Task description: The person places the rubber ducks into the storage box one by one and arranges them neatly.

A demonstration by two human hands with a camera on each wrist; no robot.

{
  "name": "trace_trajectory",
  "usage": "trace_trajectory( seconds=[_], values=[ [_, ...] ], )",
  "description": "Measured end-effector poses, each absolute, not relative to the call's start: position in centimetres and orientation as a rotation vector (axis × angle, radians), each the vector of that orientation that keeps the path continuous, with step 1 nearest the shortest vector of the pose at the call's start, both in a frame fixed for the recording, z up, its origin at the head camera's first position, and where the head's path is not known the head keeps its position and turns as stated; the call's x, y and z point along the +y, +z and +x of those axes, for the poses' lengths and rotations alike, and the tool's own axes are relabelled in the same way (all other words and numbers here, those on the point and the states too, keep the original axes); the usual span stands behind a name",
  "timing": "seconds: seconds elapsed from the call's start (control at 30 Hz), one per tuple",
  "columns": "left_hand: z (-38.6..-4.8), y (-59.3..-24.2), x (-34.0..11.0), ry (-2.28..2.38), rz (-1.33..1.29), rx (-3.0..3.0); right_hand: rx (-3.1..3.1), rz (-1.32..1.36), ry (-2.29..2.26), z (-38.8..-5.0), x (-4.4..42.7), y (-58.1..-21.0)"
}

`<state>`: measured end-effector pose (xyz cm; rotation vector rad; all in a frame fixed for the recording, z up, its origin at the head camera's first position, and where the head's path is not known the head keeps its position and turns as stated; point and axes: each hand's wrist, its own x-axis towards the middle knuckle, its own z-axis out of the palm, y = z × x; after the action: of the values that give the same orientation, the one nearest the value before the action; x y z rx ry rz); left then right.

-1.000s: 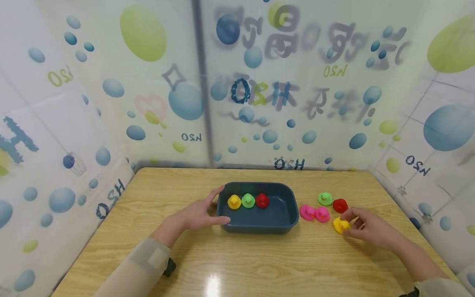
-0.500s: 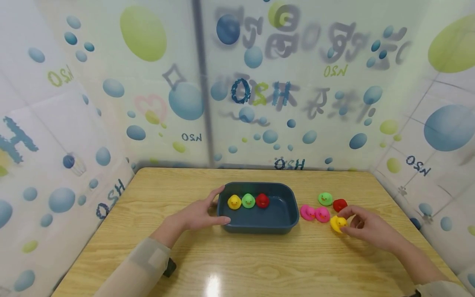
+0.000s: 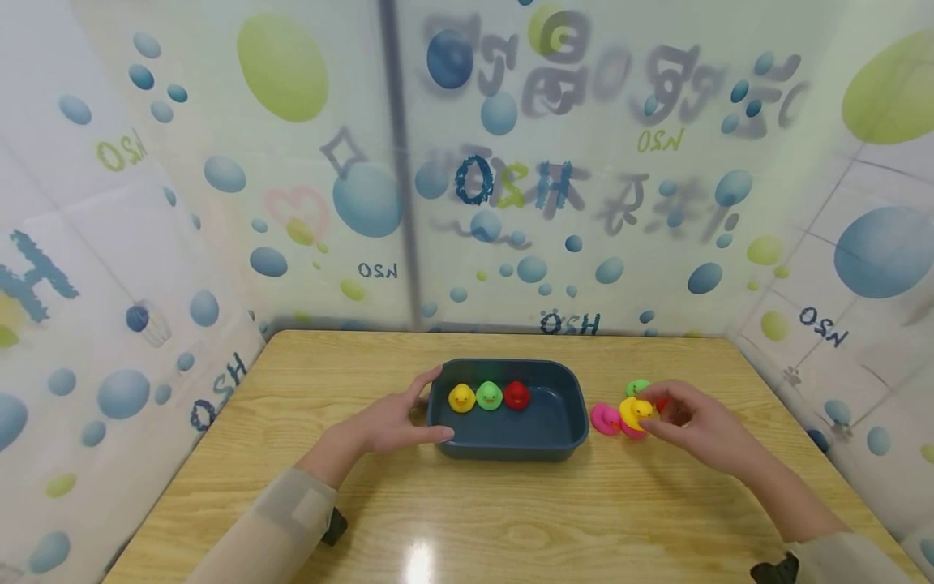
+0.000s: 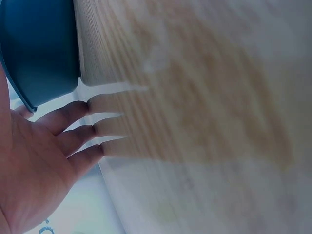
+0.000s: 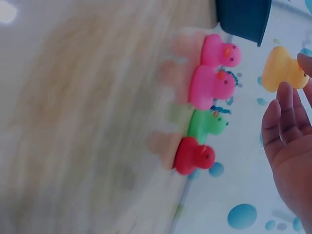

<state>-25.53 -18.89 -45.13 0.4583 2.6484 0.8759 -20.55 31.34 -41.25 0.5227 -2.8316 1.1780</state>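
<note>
A yellow rubber duck (image 3: 636, 412) is pinched in my right hand (image 3: 704, 426), lifted off the table in the right wrist view. Below and around it are two pink ducks (image 5: 213, 87), a green duck (image 5: 207, 126) and a red duck (image 5: 194, 155), standing on the table. My left hand (image 3: 394, 420) spans the left end of a dark blue plastic bin (image 3: 503, 451), thumb at the near corner and forefinger at the far one. Its other fingers reach out loosely beside the bin in the left wrist view. Inside the bin sit a yellow, a green and a red duck (image 3: 517, 396).
The bin rests on a wooden table (image 3: 467, 519). Behind the table and at both sides hang pale curtains (image 3: 496, 284) printed with blue and green dots.
My right hand has raised the yellow duck and carried it left, from the table's right side to above a pink duck. My left hand and the bin have stayed put.
</note>
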Motion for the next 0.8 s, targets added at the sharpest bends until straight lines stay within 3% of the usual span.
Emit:
trace_trajectory(
  seconds=[0.8],
  values=[
    [-25.5,-45.2,-18.9,0.865,0.462,2.652,-2.766,0.586,1.177,-25.1,24.4,-41.9]
  ],
)
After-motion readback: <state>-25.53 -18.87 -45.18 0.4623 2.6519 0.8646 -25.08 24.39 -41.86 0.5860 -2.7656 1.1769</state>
